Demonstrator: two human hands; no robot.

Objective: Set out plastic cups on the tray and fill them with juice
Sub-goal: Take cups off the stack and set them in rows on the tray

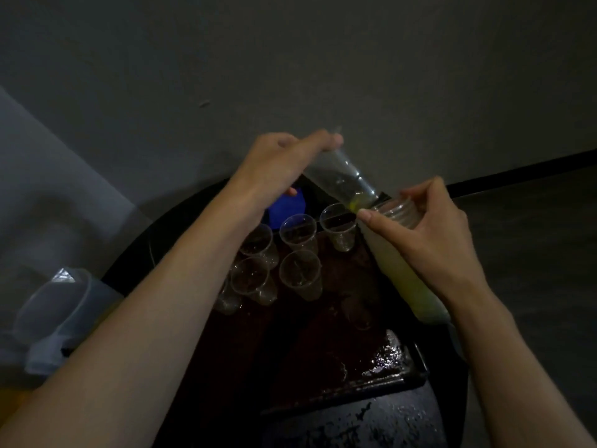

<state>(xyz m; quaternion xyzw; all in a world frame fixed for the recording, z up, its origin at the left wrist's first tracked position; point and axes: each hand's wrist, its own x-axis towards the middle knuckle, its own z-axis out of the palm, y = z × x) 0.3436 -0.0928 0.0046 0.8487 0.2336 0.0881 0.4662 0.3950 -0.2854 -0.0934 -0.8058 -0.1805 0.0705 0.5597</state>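
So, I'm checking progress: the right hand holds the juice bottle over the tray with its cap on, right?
No, the cap is off. The head view shows the bare threaded neck of the juice bottle in the right hand, over the tray.

Views: one, a head-worn wide-angle camera.
Position: above the near side of the round dark table, over the tray.
Facing: forward and steeply down; the wall fills the upper half of the frame.
Range: close; both forearms run in from the bottom edge.
Frame centre: left hand gripping a tilted clear bottle, right hand round a juice bottle, above the cups.
Roll: frame tilted; the tray edges run diagonally.
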